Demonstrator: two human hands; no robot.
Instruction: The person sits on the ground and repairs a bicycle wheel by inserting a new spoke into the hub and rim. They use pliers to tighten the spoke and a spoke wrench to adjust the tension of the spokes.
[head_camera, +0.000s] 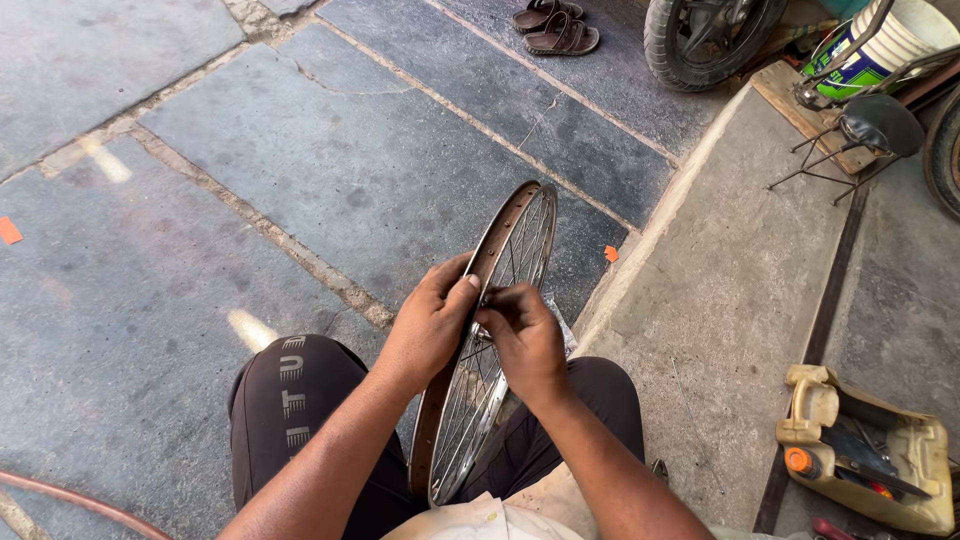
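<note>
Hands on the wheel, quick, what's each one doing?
Left hand: closed on the bicycle wheel rim.
Right hand: fingers pinched at the spokes; what it holds cannot be told.

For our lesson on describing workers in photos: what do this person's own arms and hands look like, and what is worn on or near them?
Both forearms are bare, with no sleeves, gloves, watch or rings visible on the left hand or the right hand. The fingers are slim, with short nails. A white shirt hem shows at the bottom edge, and the person wears dark trousers with pale block lettering down the left thigh.
</note>
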